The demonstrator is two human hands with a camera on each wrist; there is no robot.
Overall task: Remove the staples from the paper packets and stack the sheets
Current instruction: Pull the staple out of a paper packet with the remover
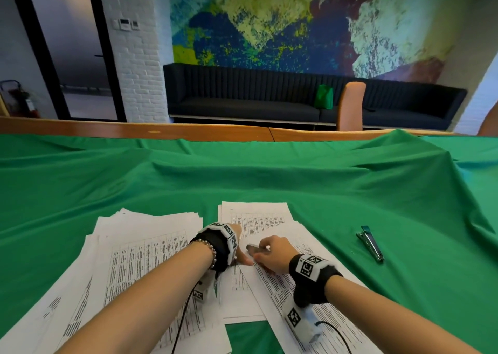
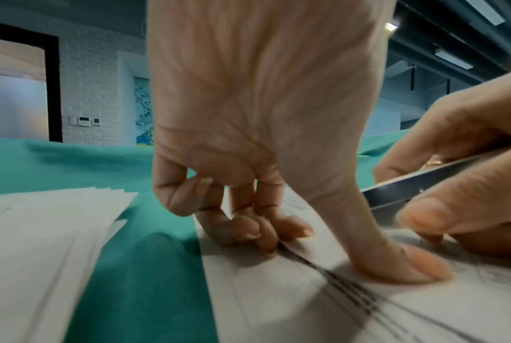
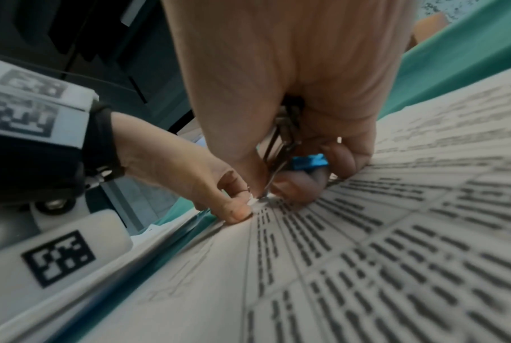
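Note:
A printed paper packet (image 1: 272,286) lies slanted on other sheets in front of me. My left hand (image 1: 239,254) holds it down: the thumb (image 2: 409,264) presses flat on the top sheet and the bent fingers (image 2: 257,229) rest on the paper beside it. My right hand (image 1: 265,251) grips a metal staple remover (image 1: 253,247) with a blue part (image 3: 309,162). Its tip (image 3: 261,197) touches the packet's corner right beside the left thumb (image 3: 236,213). The staple itself is too small to make out.
A fanned pile of loose printed sheets (image 1: 145,259) lies to the left on the green cloth (image 1: 269,178). A second metal tool with a teal end (image 1: 370,243) lies on the cloth to the right. Cables run from both wrist cameras.

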